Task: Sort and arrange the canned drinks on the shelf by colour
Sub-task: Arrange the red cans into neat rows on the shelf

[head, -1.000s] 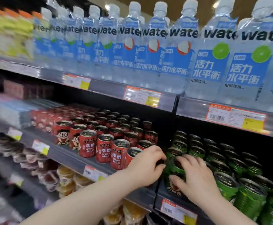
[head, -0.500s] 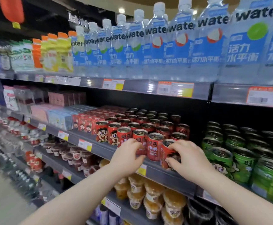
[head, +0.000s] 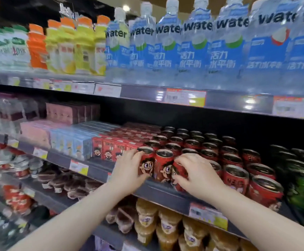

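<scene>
Red cans (head: pixel 209 147) crowd the middle shelf (head: pixel 165 192), and we find both grips on its front row. The left grip (head: pixel 129 172) curls round the leftmost red can (head: pixel 147 164), with the fingers on its left side up near the rim and the thumb low by the cartoon face. At 3 o'clock from it stands the middle red can (head: pixel 163 165), upright and just beside both grips, held by neither. At 3 o'clock again, the right grip (head: pixel 201 176) grasps the third red can (head: pixel 178 173), fingers bent over its top and thumb low on its front. We cannot tell whether that can is lifted or resting on the shelf.

More red cans run back in rows towards 12 o'clock and on towards 3 o'clock. Beyond them, at the far 3 o'clock edge, the green cans (head: pixel 303 189) stand blurred. At 9 o'clock of the left grip sit red cartons (head: pixel 109 149), with pale blue cartons (head: pixel 78 147) beyond them. At 12 o'clock, on the shelf above, we see water bottles (head: pixel 196 51), and towards 10 o'clock yellow bottles (head: pixel 82 46). At 6 o'clock, under the shelf, are yellow jars (head: pixel 167 225).
</scene>
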